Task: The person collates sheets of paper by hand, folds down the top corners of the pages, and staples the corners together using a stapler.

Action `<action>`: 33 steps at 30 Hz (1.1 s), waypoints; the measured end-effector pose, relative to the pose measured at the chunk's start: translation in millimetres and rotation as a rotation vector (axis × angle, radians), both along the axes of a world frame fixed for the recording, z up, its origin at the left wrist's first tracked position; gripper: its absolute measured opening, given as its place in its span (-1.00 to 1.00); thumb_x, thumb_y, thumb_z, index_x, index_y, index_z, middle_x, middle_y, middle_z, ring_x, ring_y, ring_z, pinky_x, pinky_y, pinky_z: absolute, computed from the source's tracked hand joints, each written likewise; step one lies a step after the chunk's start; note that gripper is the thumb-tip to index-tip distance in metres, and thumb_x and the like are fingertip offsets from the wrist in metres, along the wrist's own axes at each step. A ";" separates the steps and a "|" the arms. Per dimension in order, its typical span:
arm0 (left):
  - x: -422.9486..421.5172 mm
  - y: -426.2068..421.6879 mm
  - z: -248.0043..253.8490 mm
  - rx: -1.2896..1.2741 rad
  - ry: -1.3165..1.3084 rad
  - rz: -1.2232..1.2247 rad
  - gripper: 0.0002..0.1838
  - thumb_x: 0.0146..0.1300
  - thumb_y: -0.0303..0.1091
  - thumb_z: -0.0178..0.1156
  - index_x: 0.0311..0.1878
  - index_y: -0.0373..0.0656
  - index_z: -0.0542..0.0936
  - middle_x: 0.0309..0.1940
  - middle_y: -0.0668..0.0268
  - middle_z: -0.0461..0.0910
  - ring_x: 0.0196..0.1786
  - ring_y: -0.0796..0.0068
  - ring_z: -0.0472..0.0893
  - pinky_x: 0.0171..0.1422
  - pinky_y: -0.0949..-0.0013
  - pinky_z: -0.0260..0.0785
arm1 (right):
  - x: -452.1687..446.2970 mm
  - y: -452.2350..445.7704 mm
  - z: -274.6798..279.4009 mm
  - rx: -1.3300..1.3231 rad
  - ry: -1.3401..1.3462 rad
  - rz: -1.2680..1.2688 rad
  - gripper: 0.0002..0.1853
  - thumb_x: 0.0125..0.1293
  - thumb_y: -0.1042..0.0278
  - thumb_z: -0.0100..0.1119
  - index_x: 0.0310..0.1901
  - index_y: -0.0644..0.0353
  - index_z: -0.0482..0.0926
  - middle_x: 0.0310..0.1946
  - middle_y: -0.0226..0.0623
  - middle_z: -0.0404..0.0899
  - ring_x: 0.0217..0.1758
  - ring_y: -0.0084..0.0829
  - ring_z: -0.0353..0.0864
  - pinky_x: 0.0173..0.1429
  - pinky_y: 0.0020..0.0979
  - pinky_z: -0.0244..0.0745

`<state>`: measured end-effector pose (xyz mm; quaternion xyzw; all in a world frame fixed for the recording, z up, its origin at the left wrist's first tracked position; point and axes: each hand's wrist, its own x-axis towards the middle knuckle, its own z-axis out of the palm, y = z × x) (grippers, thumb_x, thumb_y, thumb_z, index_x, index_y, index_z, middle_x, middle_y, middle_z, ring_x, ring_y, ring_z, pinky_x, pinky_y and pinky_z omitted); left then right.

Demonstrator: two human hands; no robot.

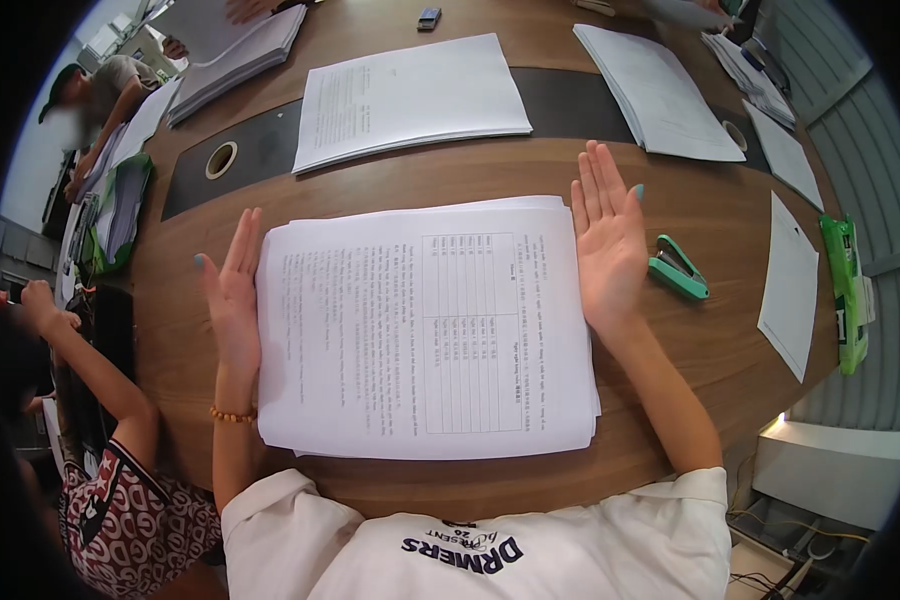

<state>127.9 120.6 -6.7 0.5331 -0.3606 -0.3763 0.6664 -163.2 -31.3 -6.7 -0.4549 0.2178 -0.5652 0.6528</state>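
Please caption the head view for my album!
Left hand and right hand flank a printed paper stack, green stapler nearby.

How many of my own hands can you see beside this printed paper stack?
2: your left hand is at the left edge of the paper stack, and your right hand at its right edge. Neither is hidden.

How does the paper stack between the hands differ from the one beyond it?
The near stack sits between the left hand and right hand; the far stack lies untouched. The near stack shows a printed ruled table; the far stack shows text and much blank space. Both are white.
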 end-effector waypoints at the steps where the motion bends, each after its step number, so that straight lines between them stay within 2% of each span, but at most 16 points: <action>1: -1.0 -1.3 0.2 0.033 -0.118 -0.001 -0.14 0.35 0.28 -0.55 0.41 -0.33 -0.02 0.45 0.12 -0.04 0.49 0.27 -0.06 0.51 0.30 -0.26 | -0.4 -1.0 0.7 -0.007 0.001 0.007 -0.38 0.48 0.01 -0.52 0.37 0.34 -0.02 0.43 -0.21 -0.07 0.52 -0.39 -0.20 0.54 -0.37 -0.29; 2: -1.6 -1.7 2.3 0.028 -0.117 0.008 -0.14 0.35 0.28 -0.55 0.41 -0.33 -0.02 0.45 0.12 -0.04 0.49 0.27 -0.06 0.51 0.30 -0.26 | -2.8 -2.1 0.6 -0.004 -0.013 0.003 -0.39 0.48 0.02 -0.47 0.37 0.34 0.01 0.42 -0.21 -0.04 0.51 -0.39 -0.16 0.53 -0.36 -0.25; 4: -1.4 -1.7 12.0 0.083 -0.474 0.000 -0.27 0.32 0.10 -0.29 0.37 -0.31 0.09 0.40 0.08 0.05 0.46 0.25 0.03 0.49 0.29 -0.17 | -11.9 -3.3 2.4 -0.003 -0.030 0.006 -0.40 0.48 0.04 -0.42 0.36 0.34 0.03 0.42 -0.21 0.00 0.50 -0.38 -0.12 0.52 -0.34 -0.21; 6: -0.5 -5.6 26.0 0.140 -0.834 -0.016 -0.37 0.29 -0.09 -0.03 0.33 -0.30 0.21 0.36 0.03 0.15 0.43 0.23 0.11 0.47 0.28 -0.08 | -30.2 -3.2 7.7 -0.204 0.379 -0.014 -0.47 0.44 0.24 -0.21 0.37 0.27 0.08 0.40 -0.19 0.05 0.48 -0.38 -0.02 0.48 -0.35 -0.12; 7: -1.0 -8.6 33.4 0.169 -1.012 -0.023 -0.41 0.28 -0.19 0.10 0.31 -0.29 0.27 0.34 0.01 0.20 0.41 0.22 0.16 0.46 0.27 -0.03 | -39.0 2.5 10.6 -0.220 0.493 -0.058 -0.48 0.37 0.38 -0.06 0.34 0.23 0.16 0.36 -0.17 0.15 0.43 -0.35 0.09 0.42 -0.33 0.04; 8: -7.7 -15.6 42.5 0.168 -1.012 -0.014 -0.41 0.28 -0.19 0.10 0.31 -0.29 0.27 0.34 0.01 0.20 0.41 0.22 0.16 0.46 0.27 -0.03 | -47.1 8.7 9.8 -0.227 0.493 -0.053 -0.48 0.37 0.38 -0.06 0.34 0.23 0.16 0.36 -0.17 0.15 0.43 -0.35 0.09 0.42 -0.33 0.04; 10: -41.8 -34.9 63.7 0.018 -1.142 -0.251 -0.45 0.10 -0.41 0.25 0.19 -0.31 0.39 0.18 -0.03 0.39 0.27 0.10 0.36 0.34 0.26 0.18 | -57.2 21.1 8.5 -0.314 0.790 -0.033 -0.47 0.36 0.39 -0.04 0.34 0.22 0.15 0.35 -0.16 0.15 0.43 -0.30 0.09 0.41 -0.30 0.06; 11: -61.6 -46.0 64.1 -0.062 -1.061 -0.322 -0.52 0.10 -0.39 0.25 0.10 -0.33 0.43 0.04 -0.03 0.48 0.12 0.02 0.46 0.23 0.22 0.28 | -57.7 27.8 5.3 -0.277 0.781 -0.020 -0.46 0.35 0.40 -0.03 0.34 0.24 0.14 0.35 -0.14 0.13 0.43 -0.28 0.09 0.41 -0.29 0.07; 13: -89.8 -69.7 47.7 -0.160 -1.067 -0.410 -0.54 0.10 -0.32 0.25 0.05 -0.34 0.46 -0.04 -0.02 0.49 0.06 0.03 0.46 0.17 0.18 0.29 | -57.5 41.8 -5.7 -0.237 0.757 -0.002 -0.43 0.34 0.39 -0.02 0.35 0.29 0.11 0.36 -0.11 0.09 0.43 -0.26 0.08 0.42 -0.28 0.06; 14: -101.4 -79.4 38.5 -0.155 -1.044 -0.445 -0.55 0.11 -0.32 0.25 0.06 -0.30 0.46 0.01 0.06 0.46 0.11 0.08 0.41 0.23 0.19 0.26 | -57.4 45.6 -11.7 -0.231 0.742 0.000 -0.42 0.34 0.38 -0.02 0.35 0.32 0.09 0.37 -0.09 0.07 0.43 -0.25 0.08 0.42 -0.29 0.05; 17: -124.3 -99.1 17.6 -0.217 -1.086 -0.405 -0.52 0.07 -0.30 0.29 0.05 -0.30 0.47 0.02 0.06 0.43 0.13 0.07 0.38 0.23 0.17 0.26 | -56.7 49.5 -18.1 -0.248 0.709 0.051 -0.40 0.33 0.38 -0.02 0.34 0.38 0.07 0.37 -0.06 0.05 0.43 -0.24 0.06 0.43 -0.30 0.01; 19: -129.4 -106.1 9.9 -0.215 -1.115 -0.365 -0.52 0.06 -0.30 0.29 0.05 -0.30 0.47 0.03 0.07 0.43 0.14 0.08 0.36 0.22 0.17 0.26 | -54.9 49.3 -18.2 -0.250 0.812 0.088 -0.41 0.32 0.39 -0.02 0.33 0.41 0.08 0.37 -0.05 0.05 0.44 -0.21 0.04 0.44 -0.31 -0.04; 21: -131.2 -108.7 4.1 -0.191 -1.012 -0.490 -0.54 0.05 -0.31 0.30 0.03 -0.28 0.49 0.02 0.10 0.43 0.16 0.12 0.35 0.22 0.17 0.27 | -54.1 51.0 -20.5 -0.256 0.805 0.088 -0.40 0.32 0.39 -0.02 0.33 0.41 0.08 0.37 -0.04 0.05 0.44 -0.21 0.03 0.45 -0.31 -0.06; 23: -131.8 -109.4 -1.5 -0.167 -0.992 -0.477 -0.54 0.05 -0.32 0.30 0.03 -0.27 0.49 0.02 0.12 0.43 0.16 0.14 0.34 0.23 0.18 0.27 | -56.4 49.1 -27.6 -0.243 0.805 0.082 -0.40 0.31 0.39 -0.02 0.33 0.41 0.08 0.37 -0.05 0.04 0.44 -0.21 0.02 0.45 -0.31 -0.07; 28: -132.7 -109.7 -4.6 -0.148 -0.938 -0.484 -0.53 0.03 -0.34 0.31 0.05 -0.21 0.50 0.01 0.17 0.42 0.14 0.18 0.35 0.22 0.19 0.26 | -52.7 51.7 -25.7 -0.219 0.783 0.091 -0.39 0.31 0.41 -0.03 0.34 0.40 0.06 0.37 -0.06 0.04 0.44 -0.22 0.03 0.45 -0.31 -0.07; 33: -132.7 -111.5 -0.5 -0.084 -0.896 -0.510 -0.52 0.01 -0.36 0.32 0.05 -0.20 0.51 0.01 0.17 0.42 0.13 0.19 0.35 0.22 0.19 0.24 | -51.8 53.9 -30.1 -0.112 0.635 0.085 -0.38 0.29 0.47 -0.03 0.35 0.40 0.04 0.37 -0.06 0.04 0.44 -0.25 0.03 0.45 -0.32 -0.07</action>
